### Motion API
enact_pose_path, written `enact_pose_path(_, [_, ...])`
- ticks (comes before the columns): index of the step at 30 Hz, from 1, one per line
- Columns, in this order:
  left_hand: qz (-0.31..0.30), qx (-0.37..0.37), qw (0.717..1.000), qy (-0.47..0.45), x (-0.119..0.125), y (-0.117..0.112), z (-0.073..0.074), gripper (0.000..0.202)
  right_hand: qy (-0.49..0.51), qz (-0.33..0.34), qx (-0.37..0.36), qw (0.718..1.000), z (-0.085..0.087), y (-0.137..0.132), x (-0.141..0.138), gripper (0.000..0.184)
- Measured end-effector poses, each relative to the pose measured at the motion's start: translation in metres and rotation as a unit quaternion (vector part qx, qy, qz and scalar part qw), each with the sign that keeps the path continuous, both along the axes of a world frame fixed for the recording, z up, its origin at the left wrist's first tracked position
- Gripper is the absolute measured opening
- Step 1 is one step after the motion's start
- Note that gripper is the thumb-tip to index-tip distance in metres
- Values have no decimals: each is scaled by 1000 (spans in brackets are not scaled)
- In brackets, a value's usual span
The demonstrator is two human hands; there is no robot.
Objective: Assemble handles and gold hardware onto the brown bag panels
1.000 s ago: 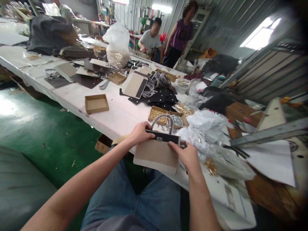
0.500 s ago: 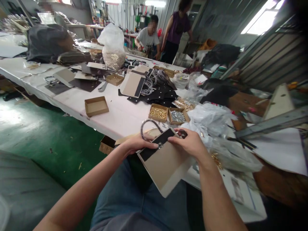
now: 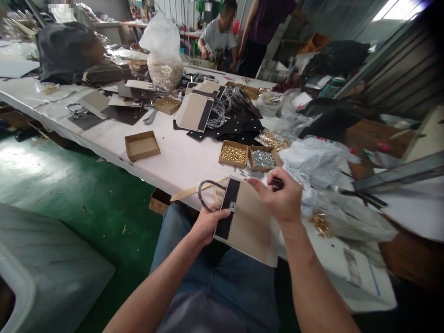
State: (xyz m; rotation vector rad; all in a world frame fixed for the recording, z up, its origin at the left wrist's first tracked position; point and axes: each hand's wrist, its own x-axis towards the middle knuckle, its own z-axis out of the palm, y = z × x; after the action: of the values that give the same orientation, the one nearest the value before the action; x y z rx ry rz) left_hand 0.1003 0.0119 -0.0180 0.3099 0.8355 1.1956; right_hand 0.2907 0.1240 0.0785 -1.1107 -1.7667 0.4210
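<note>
My left hand (image 3: 207,223) grips the edge of a flat beige bag panel (image 3: 255,226) above my lap, its thumb beside a small square metal plate (image 3: 232,206) on the panel's black strip (image 3: 225,225). From the strip's side loops a dark cord handle (image 3: 200,190) in clear wrap. My right hand (image 3: 282,196) is curled at the panel's upper right edge, closed around a small dark object (image 3: 277,183) whose kind I cannot make out. Whether the right fingertips touch the panel is unclear.
Beyond my hands, one box of gold-coloured hardware (image 3: 234,154) stands beside a box of silver hardware (image 3: 262,158). Farther left sits a shallow cardboard box (image 3: 142,145). Black pieces (image 3: 229,132) and stacked panels lie behind. Plastic bags (image 3: 315,162) crowd the right. Two co-workers are across the table.
The panel has turned so its black strip stands more upright. My right hand has come off the strip to the panel's upper right edge and curled. My left hand still grips the panel.
</note>
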Motion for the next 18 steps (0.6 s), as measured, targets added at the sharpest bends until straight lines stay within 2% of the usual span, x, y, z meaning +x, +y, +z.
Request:
enact_pose_path(2, [18, -8, 1000, -24, 6, 0, -1, 48, 104, 9, 3, 994, 8, -20, -7, 56])
enact_pose_path(3, [29, -12, 999, -34, 10, 1, -1, 48, 153, 35, -6, 988, 10, -29, -11, 61])
enact_pose_path(6, [66, -17, 997, -47, 17, 3, -1, 49, 281, 145, -62, 947, 8, -44, -26, 65])
enact_pose_path(8, [86, -21, 995, -46, 20, 4, -1, 48, 338, 190, -92, 917, 2, -47, -35, 65])
enact_pose_path(11, [94, -23, 994, -46, 22, 5, 0, 40, 379, 204, -95, 898, -7, -46, -46, 63])
enact_pose_path(14, [86, -13, 995, -49, 23, 7, 0, 33, 381, 226, -96, 891, -13, -43, -53, 64])
enact_pose_path(18, [86, -4, 995, -58, 24, 10, -2, 35, 371, 243, -116, 889, -19, -37, -60, 65])
